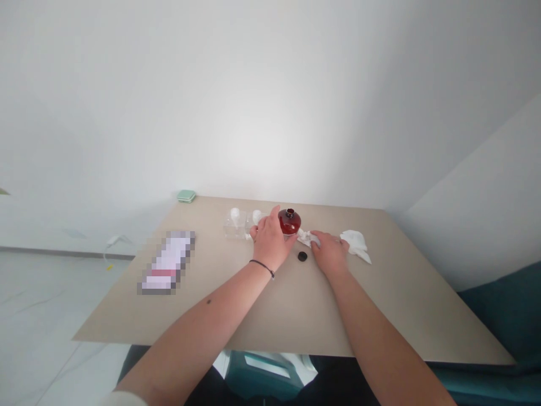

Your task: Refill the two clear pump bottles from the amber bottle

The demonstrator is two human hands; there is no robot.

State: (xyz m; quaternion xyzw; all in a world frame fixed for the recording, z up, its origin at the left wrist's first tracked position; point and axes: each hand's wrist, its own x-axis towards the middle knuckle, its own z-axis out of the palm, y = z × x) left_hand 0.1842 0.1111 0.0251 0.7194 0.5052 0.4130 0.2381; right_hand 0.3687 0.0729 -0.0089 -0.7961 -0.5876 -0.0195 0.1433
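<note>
A round dark-red glass bottle [289,222] with a short open neck stands upright near the middle of the table. My left hand [271,239] curves around its left and front side, thumb in front, fingers closed against it. Just right of the bottle, a crumpled white tissue [304,237] lies on the table, and my right hand [329,252] grips it with bent fingers. Between my hands rests a small round black cap [302,256]. Behind my left hand are clear containers [235,224] with white tops, partly hidden by my fingers.
A second white tissue [355,243] lies right of my right hand. A phone-like flat object [169,262], blurred out, is on the left of the beige table [406,304]. A small green case [186,195] sits at the back left corner. The white wall [270,101] borders the far edge.
</note>
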